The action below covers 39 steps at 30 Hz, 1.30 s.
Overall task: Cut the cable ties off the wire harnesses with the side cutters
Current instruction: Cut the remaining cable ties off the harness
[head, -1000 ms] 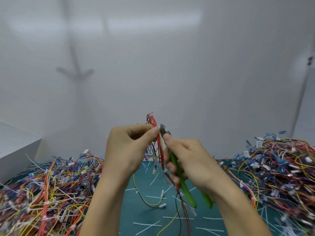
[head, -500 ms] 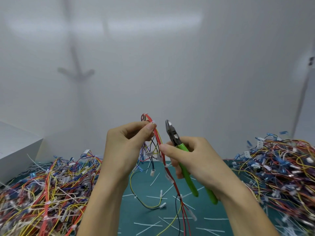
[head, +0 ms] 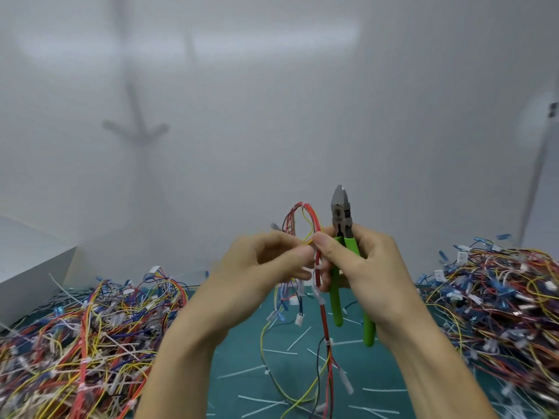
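A wire harness (head: 325, 325) of red, yellow and black wires is held up in front of me and trails down to the mat. It loops over above my fingers. My left hand (head: 257, 273) pinches it near the loop. My right hand (head: 363, 267) grips the green-handled side cutters (head: 341, 225), jaws shut and pointing up, clear of the wires. The right thumb also presses the red wires. A white cable tie (head: 329, 342) still wraps the bundle lower down.
A big heap of harnesses (head: 84, 343) lies at the left and another heap (head: 496, 306) at the right. Cut white tie pieces (head: 298, 338) litter the green mat (head: 242, 388) between them. A white box (head: 27, 267) stands at the far left. A white wall is behind.
The cutters came away from the harness and swung upright, jaws pointing up. Both hands shifted right and closer together, and the right thumb now meets the wires by the left fingers.
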### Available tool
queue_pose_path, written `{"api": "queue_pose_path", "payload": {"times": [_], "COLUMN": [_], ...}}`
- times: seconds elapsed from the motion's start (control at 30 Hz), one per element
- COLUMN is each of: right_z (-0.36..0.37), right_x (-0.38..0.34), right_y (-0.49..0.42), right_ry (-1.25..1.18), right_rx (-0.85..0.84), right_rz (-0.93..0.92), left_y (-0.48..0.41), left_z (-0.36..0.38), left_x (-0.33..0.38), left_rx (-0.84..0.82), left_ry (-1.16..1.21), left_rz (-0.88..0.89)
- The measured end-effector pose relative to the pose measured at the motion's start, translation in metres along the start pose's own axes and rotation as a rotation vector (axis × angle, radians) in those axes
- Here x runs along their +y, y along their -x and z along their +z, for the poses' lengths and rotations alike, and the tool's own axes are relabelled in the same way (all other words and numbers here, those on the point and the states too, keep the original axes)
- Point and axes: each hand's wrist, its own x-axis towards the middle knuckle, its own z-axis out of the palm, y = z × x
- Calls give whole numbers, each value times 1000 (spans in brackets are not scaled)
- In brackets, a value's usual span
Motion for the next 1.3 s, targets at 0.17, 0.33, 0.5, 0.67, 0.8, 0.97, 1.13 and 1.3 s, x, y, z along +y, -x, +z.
{"api": "queue_pose_path", "payload": {"times": [0.17,0.33,0.5,0.67,0.8,0.97,1.13,1.3], "right_z": [0,0,1,-7,-13,-12,-8,-3], "right_x": [2,3,5,7,5,9,8,4], "right_y": [-1,-1,-2,-6,-6,-1,2,3], "right_ry": [25,51,91,116,155,682,742,737], "right_rx": [7,-10,112,243,62,-171,-263,-234], "right_rz": [-25,-44,24,86,193,182,127,71], "left_y": [-3,-3,-2,-3,-4,-4,-4,-4], "left_z": [6,4,4,0,0,1,3,3], "left_x": [-4,-6,-8,-6,-5,-4,-3,-2], "left_rx": [23,99,218,324,415,437,439,414], "left_ry": [-17,52,189,340,407,395,363,345], "left_rz": [84,48,-18,-33,-25,8,29,42]}}
